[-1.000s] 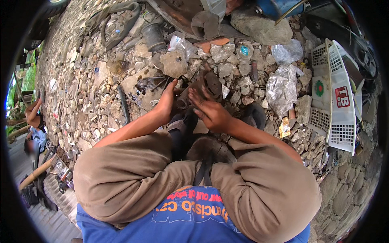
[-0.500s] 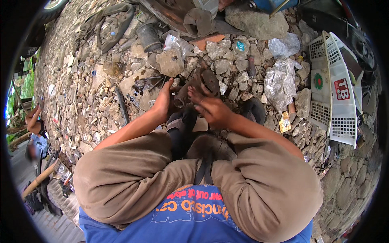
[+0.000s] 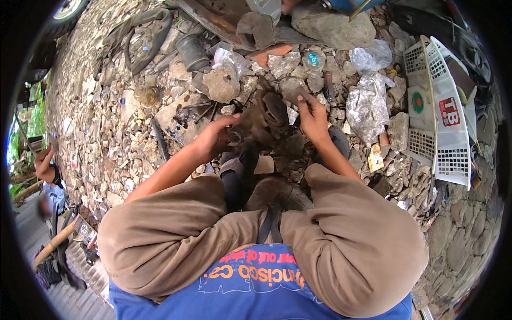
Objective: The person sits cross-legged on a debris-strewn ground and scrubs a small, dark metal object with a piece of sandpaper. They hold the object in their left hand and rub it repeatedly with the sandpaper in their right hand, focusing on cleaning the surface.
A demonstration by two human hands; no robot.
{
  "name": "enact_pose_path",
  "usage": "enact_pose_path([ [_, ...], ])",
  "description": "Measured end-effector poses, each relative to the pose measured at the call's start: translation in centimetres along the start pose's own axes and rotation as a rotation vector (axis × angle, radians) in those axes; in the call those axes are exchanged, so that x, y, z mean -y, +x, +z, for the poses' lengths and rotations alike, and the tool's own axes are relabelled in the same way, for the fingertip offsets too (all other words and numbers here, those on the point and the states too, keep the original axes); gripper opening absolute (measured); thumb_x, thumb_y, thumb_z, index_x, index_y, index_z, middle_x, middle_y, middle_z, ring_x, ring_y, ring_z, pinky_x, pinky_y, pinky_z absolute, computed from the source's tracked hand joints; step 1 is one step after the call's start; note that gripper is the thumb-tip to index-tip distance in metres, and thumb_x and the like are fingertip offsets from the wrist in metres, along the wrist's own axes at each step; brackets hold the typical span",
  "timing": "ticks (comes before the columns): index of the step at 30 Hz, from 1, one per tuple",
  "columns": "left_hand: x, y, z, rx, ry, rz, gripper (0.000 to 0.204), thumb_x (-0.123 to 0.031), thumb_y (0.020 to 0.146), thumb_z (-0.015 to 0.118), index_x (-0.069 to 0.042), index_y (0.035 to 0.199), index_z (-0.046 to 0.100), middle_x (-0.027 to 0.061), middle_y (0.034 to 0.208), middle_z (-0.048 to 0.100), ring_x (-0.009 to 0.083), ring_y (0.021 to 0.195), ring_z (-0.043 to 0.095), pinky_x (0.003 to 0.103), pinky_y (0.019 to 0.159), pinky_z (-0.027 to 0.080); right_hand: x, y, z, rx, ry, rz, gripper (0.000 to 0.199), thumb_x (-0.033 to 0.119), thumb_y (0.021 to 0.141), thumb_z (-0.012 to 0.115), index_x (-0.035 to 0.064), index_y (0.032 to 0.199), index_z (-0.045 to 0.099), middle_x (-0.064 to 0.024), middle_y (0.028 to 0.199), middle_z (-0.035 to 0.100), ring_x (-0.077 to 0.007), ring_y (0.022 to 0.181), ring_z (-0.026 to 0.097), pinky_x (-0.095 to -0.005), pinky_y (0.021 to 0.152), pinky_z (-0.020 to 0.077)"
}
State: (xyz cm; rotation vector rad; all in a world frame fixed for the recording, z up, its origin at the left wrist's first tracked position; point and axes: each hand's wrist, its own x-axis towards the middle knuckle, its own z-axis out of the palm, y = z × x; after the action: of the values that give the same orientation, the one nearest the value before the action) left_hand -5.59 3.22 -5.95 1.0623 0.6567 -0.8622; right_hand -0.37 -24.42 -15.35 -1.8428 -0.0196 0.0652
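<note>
A rusty, dark brown metal part [image 3: 261,120], with a tubular end and a round flange, lies on the stones between my feet. My left hand [image 3: 212,140] is closed around its left, tubular end; most of the fingertips are hidden behind the metal. Just right of the part, my right hand [image 3: 314,120] has its thumb and fingers closed at the edge of a grey stone [image 3: 292,89]. Whether that stone is off the ground I cannot tell. Thin dark metal rods [image 3: 201,108] lie beyond my left hand, on an oil-stained flat stone [image 3: 178,120].
White plastic crate pieces [image 3: 445,106] stand at the right beside crumpled silvery plastic [image 3: 368,106]. A dark metal cylinder [image 3: 192,52] and a large rock [image 3: 333,28] lie farther off. Another person [image 3: 50,178] is at the far left, near a bamboo pole [image 3: 53,244].
My left hand has gone from flat beside the metal part to closed around its end. My right hand has left the part and moved right and away, to the grey stone.
</note>
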Motion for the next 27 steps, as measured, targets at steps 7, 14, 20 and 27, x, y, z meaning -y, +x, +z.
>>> enact_pose_path([
  [7,0.4,2.8,-1.3,-0.122,0.366,0.089,0.05,-0.039,0.094,0.067,-0.003,0.129,0.062,0.0087,0.111,0.07,0.0229,0.101,0.064,0.041,0.09,0.051,0.4,0.0,0.5,0.042,0.048,0.004,0.033,0.021,0.103,0.062,-0.0055,0.123,0.067,-0.0115,0.095,0.074,-0.0135,0.086,0.065,-0.0305,0.08,0.0519],
  [14,0.3,5.5,-3.4,-0.349,0.569,0.312,0.062,-0.052,0.099,0.062,0.004,0.125,0.068,0.0155,0.12,0.071,0.0222,0.11,0.064,0.033,0.098,0.046,-0.9,-0.2,1.1,0.094,0.064,-0.032,0.032,0.022,0.104,0.062,-0.0043,0.121,0.069,-0.0124,0.096,0.075,-0.0138,0.088,0.066,-0.0311,0.081,0.0527],
  [20,0.5,3.3,-3.3,0.131,0.593,0.606,0.072,-0.056,0.109,0.033,0.004,0.139,0.058,0.0176,0.134,0.065,0.0266,0.127,0.058,0.039,0.11,0.041,-1.6,0.2,0.6,0.07,0.102,-0.04,0.033,0.021,0.104,0.062,-0.0053,0.122,0.069,-0.01,0.094,0.074,-0.0127,0.085,0.063,-0.0303,0.079,0.0521],
  [27,-0.2,4.0,-6.1,0.068,0.59,0.389,0.085,-0.065,0.107,0.018,0.002,0.146,0.052,0.0214,0.154,0.048,0.0361,0.142,0.045,0.045,0.121,0.031,-0.8,0.1,0.6,0.12,0.052,0.013,0.034,0.022,0.104,0.063,-0.0055,0.124,0.068,-0.0108,0.098,0.075,-0.0126,0.092,0.065,-0.0309,0.085,0.0525],
])
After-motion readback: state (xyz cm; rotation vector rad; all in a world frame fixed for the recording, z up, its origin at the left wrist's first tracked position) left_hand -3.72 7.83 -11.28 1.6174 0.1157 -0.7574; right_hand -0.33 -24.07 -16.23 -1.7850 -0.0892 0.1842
